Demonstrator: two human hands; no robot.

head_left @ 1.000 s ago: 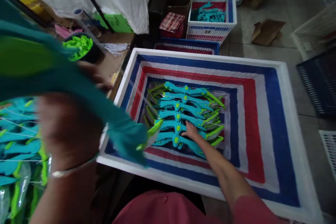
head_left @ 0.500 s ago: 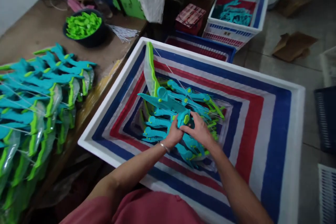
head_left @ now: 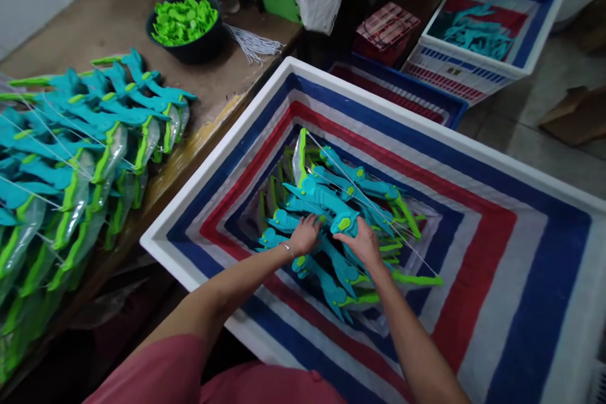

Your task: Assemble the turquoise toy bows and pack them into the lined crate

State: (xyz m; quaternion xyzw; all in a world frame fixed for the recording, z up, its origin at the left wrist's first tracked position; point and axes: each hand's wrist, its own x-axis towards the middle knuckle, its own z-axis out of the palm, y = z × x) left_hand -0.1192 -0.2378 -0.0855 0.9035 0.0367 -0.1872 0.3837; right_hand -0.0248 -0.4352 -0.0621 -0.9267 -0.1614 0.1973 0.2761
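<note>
Left hand (head_left: pixel 304 235) and right hand (head_left: pixel 363 243) reach forward together, fingers curled, palms down.
</note>
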